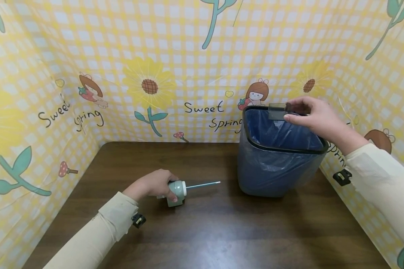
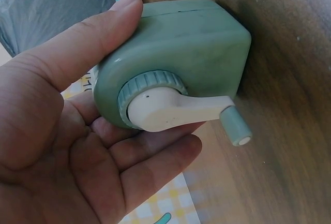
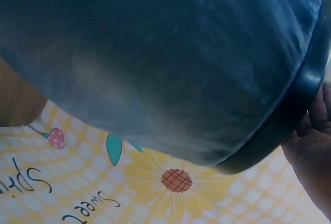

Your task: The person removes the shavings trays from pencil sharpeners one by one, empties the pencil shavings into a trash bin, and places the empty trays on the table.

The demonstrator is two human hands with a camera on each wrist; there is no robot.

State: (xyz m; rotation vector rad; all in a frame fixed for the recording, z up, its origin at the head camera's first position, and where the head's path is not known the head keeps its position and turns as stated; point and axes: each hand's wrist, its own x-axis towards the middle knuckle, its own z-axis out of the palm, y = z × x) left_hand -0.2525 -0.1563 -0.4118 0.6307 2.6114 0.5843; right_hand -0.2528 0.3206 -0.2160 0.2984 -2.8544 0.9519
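My left hand (image 1: 155,183) grips a green hand-crank pencil sharpener (image 1: 177,191) low over the table. In the left wrist view the thumb lies on one side and the fingers lie under the other, around the white crank (image 2: 181,109). A blue pencil (image 1: 203,184) sticks out of its front, pointing right. At the upper right, my right hand (image 1: 318,116) pinches a small translucent grey shavings drawer (image 1: 277,111) above the mouth of a bin (image 1: 286,150). The right wrist view shows that hand (image 3: 313,146) only partly, behind the bin's dark rim; the drawer is hidden there.
The bin, lined with a clear bluish bag (image 1: 272,172), stands at the right on a dark wooden table (image 1: 202,231). A yellow checked cloth (image 1: 188,74) printed with sunflowers surrounds the table at the back and sides.
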